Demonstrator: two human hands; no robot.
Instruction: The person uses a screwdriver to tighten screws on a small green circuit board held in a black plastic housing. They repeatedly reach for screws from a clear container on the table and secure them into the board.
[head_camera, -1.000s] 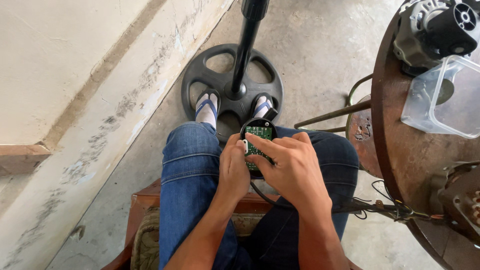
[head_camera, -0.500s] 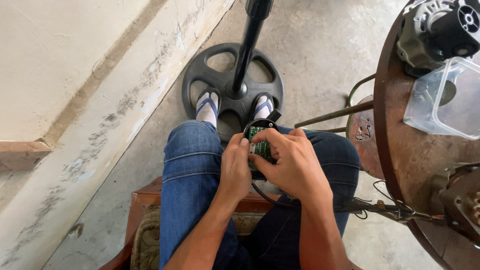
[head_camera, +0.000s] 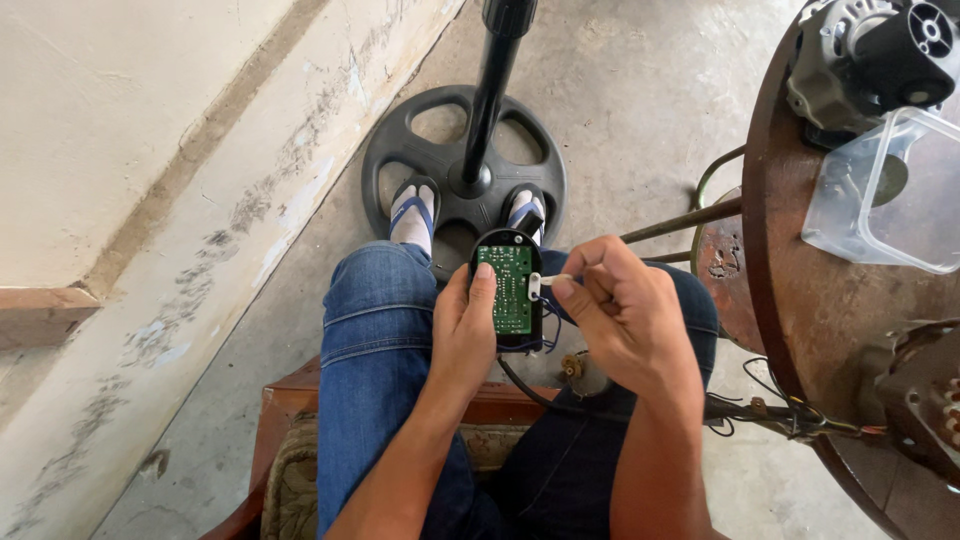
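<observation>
At frame centre, above the knees, the left hand (head_camera: 462, 335) grips a black casing (head_camera: 507, 242) with a green circuit board (head_camera: 511, 288); the right hand (head_camera: 625, 310) pinches a small white connector (head_camera: 536, 284) beside it.

My feet rest on a black fan base (head_camera: 400, 165); clear plastic tub (head_camera: 880, 190) on round table (head_camera: 790, 300) to my right.

Round rusty-brown table (head_camera: 800, 300) at right carries a clear plastic container (head_camera: 880, 195) and a grey motor (head_camera: 860, 60) (another motor (head_camera: 915, 400) sits at its near edge); the fan-stand base (head_camera: 463, 165) stands on the concrete floor (head_camera: 640, 110).
</observation>
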